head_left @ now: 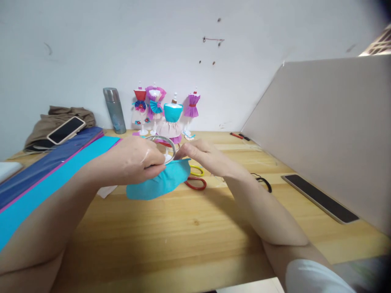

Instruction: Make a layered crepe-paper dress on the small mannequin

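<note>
My left hand (131, 159) is closed, with a ring that looks like a roll of clear tape (174, 149) at its fingers. Below those fingers hangs a piece of turquoise paper (161, 182) with a curved lower edge. My right hand (203, 154) has its fingers bent together at the paper's upper right end, beside the ring; the fingertips are partly hidden. Scissors with a red handle (196, 188) and a yellow handle (198, 171) lie partly under the paper. Just behind stands a dress form (173, 113) with a turquoise top and pale skirt.
Several more dressed forms (192, 106) stand along the wall. At left are turquoise sheets (100, 148), a phone (66, 130), brown cloth (45, 126) and a flask (115, 112). On the right lie a black hair tie (265, 183), a dark flat bar (320, 197) and a white panel (317, 122).
</note>
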{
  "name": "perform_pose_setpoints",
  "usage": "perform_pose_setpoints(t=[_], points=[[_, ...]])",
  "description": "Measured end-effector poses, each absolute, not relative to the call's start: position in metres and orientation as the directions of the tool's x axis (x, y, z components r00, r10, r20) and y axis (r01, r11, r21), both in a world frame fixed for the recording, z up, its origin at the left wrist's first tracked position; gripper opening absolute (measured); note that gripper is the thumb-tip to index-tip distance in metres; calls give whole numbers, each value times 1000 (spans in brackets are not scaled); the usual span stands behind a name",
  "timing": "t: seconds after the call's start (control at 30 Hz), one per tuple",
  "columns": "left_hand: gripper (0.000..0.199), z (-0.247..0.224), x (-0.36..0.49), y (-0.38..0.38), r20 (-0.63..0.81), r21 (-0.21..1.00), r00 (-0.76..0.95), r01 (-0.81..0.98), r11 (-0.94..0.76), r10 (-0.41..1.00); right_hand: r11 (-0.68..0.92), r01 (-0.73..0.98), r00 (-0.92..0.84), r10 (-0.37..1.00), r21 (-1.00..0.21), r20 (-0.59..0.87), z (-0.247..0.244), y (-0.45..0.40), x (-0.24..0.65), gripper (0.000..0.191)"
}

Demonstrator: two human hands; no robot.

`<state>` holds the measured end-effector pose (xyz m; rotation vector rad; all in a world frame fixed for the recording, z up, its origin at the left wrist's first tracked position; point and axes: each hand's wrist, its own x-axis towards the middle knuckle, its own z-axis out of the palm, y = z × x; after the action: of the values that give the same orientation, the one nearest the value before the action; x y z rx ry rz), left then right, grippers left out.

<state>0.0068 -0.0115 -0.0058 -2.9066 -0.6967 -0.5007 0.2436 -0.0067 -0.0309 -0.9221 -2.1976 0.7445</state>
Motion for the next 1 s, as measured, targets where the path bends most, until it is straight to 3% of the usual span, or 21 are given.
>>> perform_pose_setpoints(t=[0.13, 0.4, 0.6, 0.77, 1.0], points=[[35, -5, 3, -8, 317, -98, 872, 421, -902, 373, 482, 313, -584, 777, -818, 234, -38, -3, 238, 48], [35, -6, 2, -5, 356, -116, 850, 454, -884, 390, 581, 378, -403, 804, -720, 437, -41, -15, 229, 23], [38, -7, 5, -1, 408, -15, 806, 475, -880, 428, 620, 393, -367, 783, -679, 502, -43, -21, 223, 16], [35, -6, 7, 2, 372, 110, 788, 488, -866, 492, 663, 461, -367, 748, -590, 554, -44, -21, 222, 15], [35, -7, 7, 6, 336, 198, 774, 498, -844, 536, 705, 475, -322, 696, -527, 642, -46, -20, 221, 14]])
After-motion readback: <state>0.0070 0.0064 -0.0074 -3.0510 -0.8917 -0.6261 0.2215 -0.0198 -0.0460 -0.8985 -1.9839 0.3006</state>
